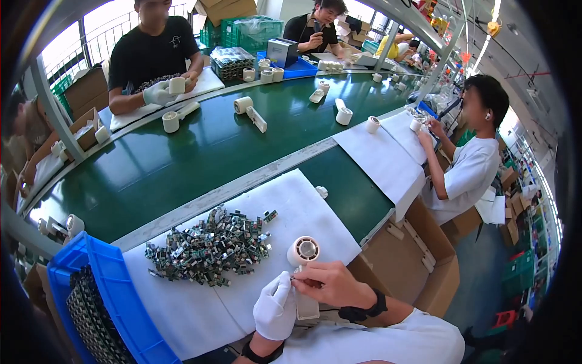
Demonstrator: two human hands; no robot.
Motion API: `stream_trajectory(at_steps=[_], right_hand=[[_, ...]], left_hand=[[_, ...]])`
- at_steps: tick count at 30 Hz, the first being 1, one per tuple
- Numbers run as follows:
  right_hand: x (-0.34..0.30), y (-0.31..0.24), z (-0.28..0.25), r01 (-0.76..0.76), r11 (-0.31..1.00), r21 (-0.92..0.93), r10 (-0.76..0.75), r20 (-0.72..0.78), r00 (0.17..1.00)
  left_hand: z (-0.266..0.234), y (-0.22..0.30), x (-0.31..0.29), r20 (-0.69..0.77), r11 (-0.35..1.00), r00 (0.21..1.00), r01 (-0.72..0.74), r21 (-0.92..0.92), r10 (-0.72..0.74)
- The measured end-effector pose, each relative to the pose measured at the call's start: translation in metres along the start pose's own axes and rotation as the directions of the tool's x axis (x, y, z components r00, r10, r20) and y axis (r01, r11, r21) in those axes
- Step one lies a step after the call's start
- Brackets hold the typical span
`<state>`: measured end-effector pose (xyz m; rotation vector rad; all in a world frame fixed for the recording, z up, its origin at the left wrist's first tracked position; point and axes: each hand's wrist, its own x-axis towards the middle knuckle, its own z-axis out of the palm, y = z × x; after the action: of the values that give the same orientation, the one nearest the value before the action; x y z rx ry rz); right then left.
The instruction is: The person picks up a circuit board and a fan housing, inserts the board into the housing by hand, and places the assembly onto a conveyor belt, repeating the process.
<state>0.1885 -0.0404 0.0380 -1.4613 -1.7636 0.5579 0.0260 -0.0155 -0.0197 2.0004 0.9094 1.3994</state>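
- Left hand (274,308), in a white cloth glove, comes up from the lower edge, fingers bent and tips bunched against the other hand's; can't tell if it's gripping anything.
- Right hand (334,284) is bare, reaching in from the right with knuckles up, thumb and forefinger pinched on a tiny dark piece, too small to make out.
- White plastic housing (304,250) sits right at the hands: round ringed head just past the fingers, flat handle poking out below them, near edge of the smooth white sheet (315,203).
- Jagged heap of little green-and-metal circuit boards (209,246) to the left.
- Glossy blue plastic bin (112,267) left of that, brown cardboard box (445,276) on the right.
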Motion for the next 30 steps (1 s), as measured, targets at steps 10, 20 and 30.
stream_trajectory(at_steps=[10,20,30], right_hand=[[0.041,0.012,-0.044,0.159,0.968,-0.194,-0.141,0.104,0.985],[0.162,0.068,-0.083,-0.173,0.952,0.253,0.138,0.151,0.979],[0.384,0.113,0.016,-0.121,0.919,-0.376,0.175,0.114,0.978]], left_hand=[[-0.073,-0.005,0.008,0.020,0.937,1.000,-0.016,0.349,0.010],[-0.093,-0.031,-0.002,0.012,0.817,0.972,0.192,0.544,-0.236],[-0.111,-0.038,0.012,0.110,0.875,0.974,0.126,0.467,-0.199]])
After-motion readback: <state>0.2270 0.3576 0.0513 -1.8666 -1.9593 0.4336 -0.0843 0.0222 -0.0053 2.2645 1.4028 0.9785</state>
